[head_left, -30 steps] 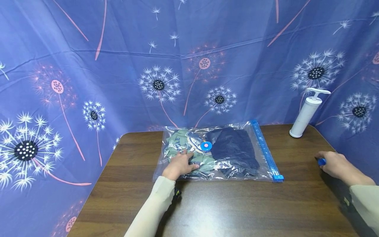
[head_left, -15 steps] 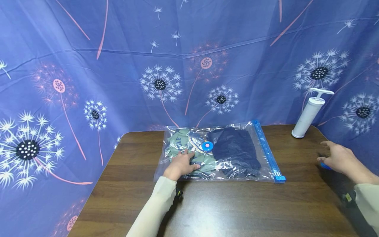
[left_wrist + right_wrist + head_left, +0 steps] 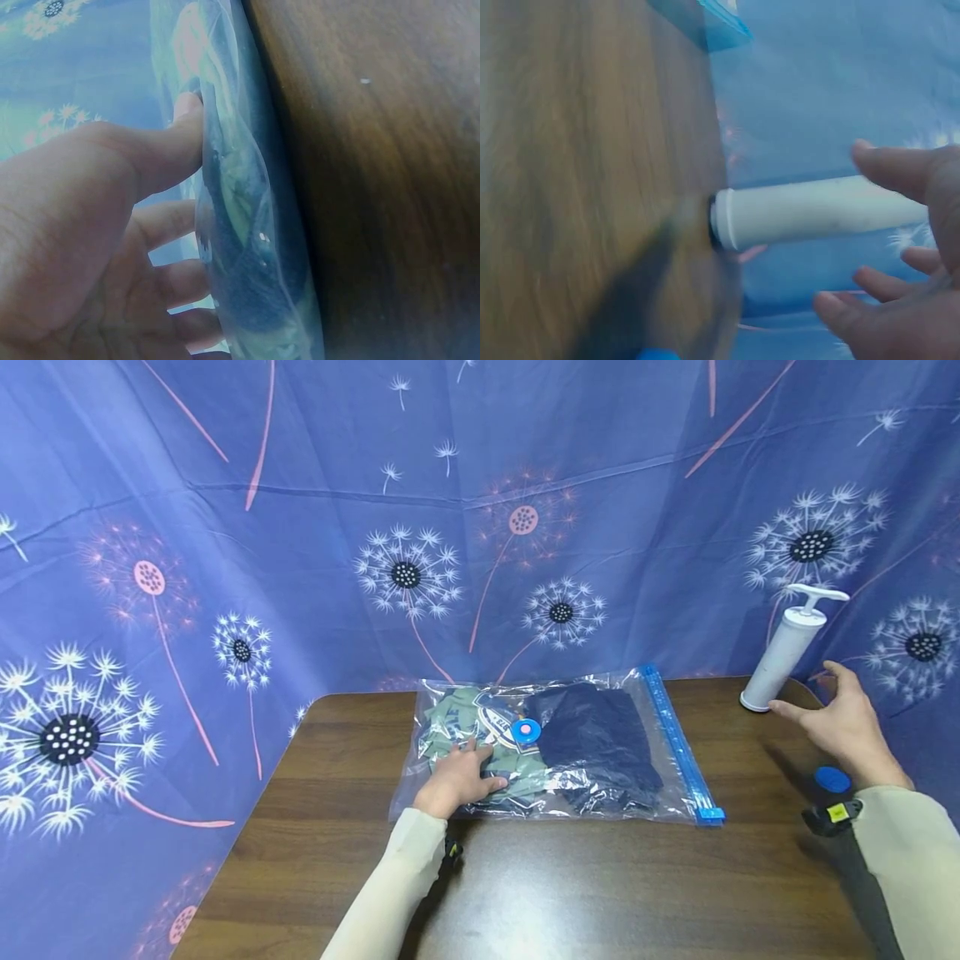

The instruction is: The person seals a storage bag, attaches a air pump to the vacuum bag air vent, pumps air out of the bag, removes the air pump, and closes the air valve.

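A clear zip storage bag lies on the table with a green garment at its left and a dark navy garment at its right. Its round blue valve has a pink centre. My left hand rests on the bag's left part, fingers spread, fingertips on the plastic. Near the table's back right corner a white hand pump stands tilted, T-handle up. Just beside it is my right hand, thumb and fingers apart around a gap, holding nothing. In the right wrist view the pump's white barrel lies between thumb and fingers.
A round blue cap lies on the table below my right hand. The bag's blue zip strip runs down its right edge, with a slider at the near end. A blue dandelion-print cloth hangs behind the brown table.
My right hand has let go of the blue cap, leaving it on the table, and has moved up toward the pump, opening its fingers. The left hand stays on the bag.
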### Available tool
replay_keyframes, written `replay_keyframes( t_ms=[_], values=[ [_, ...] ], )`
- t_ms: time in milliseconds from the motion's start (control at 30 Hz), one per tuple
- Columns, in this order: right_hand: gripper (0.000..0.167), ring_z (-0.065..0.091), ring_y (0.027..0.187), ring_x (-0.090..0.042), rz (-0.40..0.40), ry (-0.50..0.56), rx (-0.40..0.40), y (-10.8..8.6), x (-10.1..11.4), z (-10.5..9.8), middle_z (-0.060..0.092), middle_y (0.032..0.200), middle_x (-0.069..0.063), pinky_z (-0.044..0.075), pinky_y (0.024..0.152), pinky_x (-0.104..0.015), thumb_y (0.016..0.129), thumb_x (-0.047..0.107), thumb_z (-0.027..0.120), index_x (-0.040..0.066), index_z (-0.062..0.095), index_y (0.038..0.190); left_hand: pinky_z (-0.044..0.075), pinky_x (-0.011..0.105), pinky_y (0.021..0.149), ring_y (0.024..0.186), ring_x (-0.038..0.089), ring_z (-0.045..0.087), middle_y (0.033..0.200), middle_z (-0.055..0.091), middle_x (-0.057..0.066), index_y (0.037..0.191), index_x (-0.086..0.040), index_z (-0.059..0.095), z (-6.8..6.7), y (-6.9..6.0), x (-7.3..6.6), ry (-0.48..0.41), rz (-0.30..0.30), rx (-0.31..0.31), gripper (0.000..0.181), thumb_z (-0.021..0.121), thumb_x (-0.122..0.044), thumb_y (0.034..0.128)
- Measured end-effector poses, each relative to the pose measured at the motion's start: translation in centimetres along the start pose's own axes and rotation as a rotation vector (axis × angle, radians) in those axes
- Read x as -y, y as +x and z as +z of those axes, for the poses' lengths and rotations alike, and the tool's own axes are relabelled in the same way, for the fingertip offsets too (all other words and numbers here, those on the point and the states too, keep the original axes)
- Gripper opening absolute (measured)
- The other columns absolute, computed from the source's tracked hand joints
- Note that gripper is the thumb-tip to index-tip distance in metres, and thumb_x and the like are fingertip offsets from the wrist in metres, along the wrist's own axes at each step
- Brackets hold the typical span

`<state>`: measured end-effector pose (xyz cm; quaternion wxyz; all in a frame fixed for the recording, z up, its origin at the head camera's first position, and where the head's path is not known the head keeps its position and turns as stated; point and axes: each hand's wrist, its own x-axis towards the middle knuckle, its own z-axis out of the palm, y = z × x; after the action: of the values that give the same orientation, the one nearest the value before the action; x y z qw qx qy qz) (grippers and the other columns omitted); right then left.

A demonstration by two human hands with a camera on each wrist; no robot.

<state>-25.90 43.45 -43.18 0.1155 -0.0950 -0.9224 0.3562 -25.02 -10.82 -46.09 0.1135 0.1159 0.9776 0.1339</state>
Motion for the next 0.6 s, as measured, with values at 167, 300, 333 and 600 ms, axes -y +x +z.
replay_keyframes(
  t_ms=[167, 300, 333, 600],
  values=[
    [0.105, 0.018, 0.151, -0.056, 0.095, 0.169, -0.086, 1.8, 0.1, 1.3, 0.01, 0.167, -0.034, 0.024, 0.117, -0.073, 0.098, 0.046, 0.063, 0.004, -0.007, 0.164, 0.027, 0.073, 0.118, 0.152, 0.05, 0.025, 0.167, 0.029, 0.018, 0.157, -0.022, 0.044, 0.1, 0.0, 0.1, -0.008, -0.008, 0.008, 0.075, 0.067, -0.057, 0.0945],
    [0.105, 0.016, 0.155, -0.048, 0.158, 0.265, -0.138, 3.1, 0.3, 2.0, 0.008, 0.17, -0.026, 0.022, 0.124, -0.064, 0.096, 0.047, 0.064, 0.011, -0.007, 0.165, 0.026, 0.072, 0.119, 0.153, 0.049, 0.024, 0.168, 0.028, 0.017, 0.158, -0.022, 0.044, 0.0, 0.0, 0.0, -0.009, -0.009, 0.016, 0.075, 0.066, -0.057, 0.0946],
    [0.106, 0.016, 0.156, -0.047, 0.172, 0.281, -0.142, 3.3, 0.4, 2.1, 0.007, 0.171, -0.024, 0.022, 0.125, -0.063, 0.096, 0.048, 0.064, 0.013, -0.008, 0.165, 0.026, 0.072, 0.119, 0.153, 0.049, 0.024, 0.168, 0.028, 0.017, 0.158, -0.023, 0.044, 0.0, 0.0, 0.0, -0.008, -0.01, 0.016, 0.075, 0.066, -0.057, 0.0945],
    [0.095, 0.019, 0.158, -0.034, 0.258, 0.384, -0.178, 5.2, 1.2, 2.7, 0.012, 0.173, -0.013, 0.027, 0.127, -0.049, 0.097, 0.039, 0.066, 0.022, 0.005, 0.166, 0.026, 0.072, 0.118, 0.153, 0.049, 0.025, 0.167, 0.028, 0.016, 0.158, -0.023, 0.044, 0.0, 0.1, 0.1, -0.002, -0.01, 0.017, 0.077, 0.067, -0.059, 0.0936]
  ],
)
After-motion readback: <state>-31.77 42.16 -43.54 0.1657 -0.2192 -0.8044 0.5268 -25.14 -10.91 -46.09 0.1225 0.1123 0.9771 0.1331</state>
